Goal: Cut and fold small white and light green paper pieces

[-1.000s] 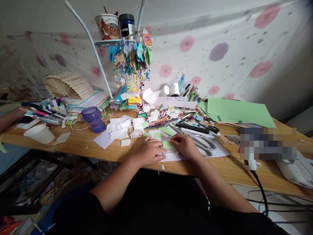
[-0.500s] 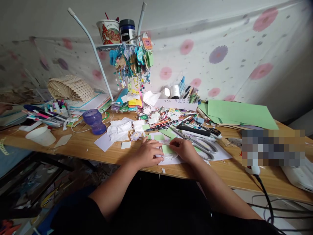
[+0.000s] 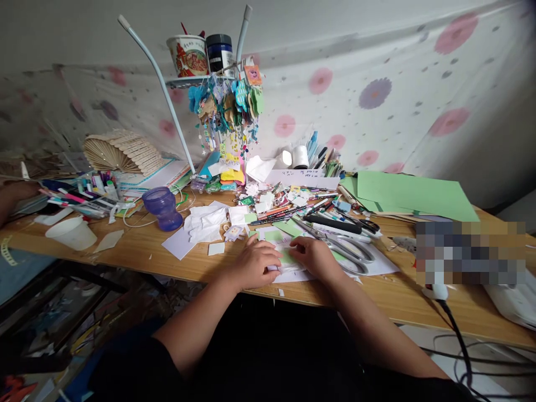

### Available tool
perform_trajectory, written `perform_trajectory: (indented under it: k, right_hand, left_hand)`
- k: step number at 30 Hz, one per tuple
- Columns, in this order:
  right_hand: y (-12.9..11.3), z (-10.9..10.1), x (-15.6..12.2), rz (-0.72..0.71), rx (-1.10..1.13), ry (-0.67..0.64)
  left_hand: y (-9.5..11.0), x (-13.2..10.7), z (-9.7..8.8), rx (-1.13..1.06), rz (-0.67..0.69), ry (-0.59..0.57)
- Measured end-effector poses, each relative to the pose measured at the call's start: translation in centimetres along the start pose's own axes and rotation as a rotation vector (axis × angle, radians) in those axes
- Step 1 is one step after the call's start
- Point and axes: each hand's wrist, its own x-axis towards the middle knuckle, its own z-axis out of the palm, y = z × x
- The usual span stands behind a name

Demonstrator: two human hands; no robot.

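Note:
Both my hands rest close together on a white sheet (image 3: 379, 262) near the front edge of the wooden desk (image 3: 167, 259). My left hand (image 3: 256, 261) is curled, its fingertips pinching the left side of a small light-green paper piece (image 3: 288, 258). On the other side of that piece, my right hand (image 3: 317, 256) presses down with bent fingers. Most of the green piece is hidden between the two hands. Large grey scissors (image 3: 349, 249) lie just right of my right hand.
Pens and paper scraps litter the desk behind my hands. A purple cup (image 3: 161, 206), a white cup (image 3: 71, 233), crumpled white tissue (image 3: 205, 219), green card sheets (image 3: 412, 195) and a hanging ornament rack (image 3: 228, 106) stand around. Another person's arm (image 3: 12, 195) shows at far left.
My hands have drawn slightly closer together over the green piece, covering more of it. The camera shifted a little; nothing else moved.

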Motion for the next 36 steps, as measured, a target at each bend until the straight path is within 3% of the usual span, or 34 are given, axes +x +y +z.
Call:
perform_trajectory:
  k: [4,10,12,15,21,36]
  right_hand:
    - [0.1,-0.2,-0.1,-0.040,0.005,0.100]
    - [0.1,-1.3,-1.6,-0.062,0.000,0.381]
    - [-0.2,-1.8,-2.4,-0.194,0.013,0.334]
    - [-0.8,-2.5,-3.5,-0.394,0.023,0.165]
    - [-0.9,-2.9,-4.1,-0.395,-0.009,-0.078]
    - [-0.6,-2.0,-4.0,-0.227,-0.079,-0.010]
  left_hand:
    - [0.0,0.0,0.1,0.019,-0.005,0.009]
    - [0.1,0.1,-0.1,0.031,0.000,-0.023]
    - [0.2,0.1,-0.2,0.027,-0.002,-0.026]
    - [0.3,0.2,-0.3,0.020,-0.010,-0.028]
    - [0.4,0.3,-0.1,0.021,-0.026,-0.032]
    - [0.7,0.8,0.6,0.139,-0.031,0.023]
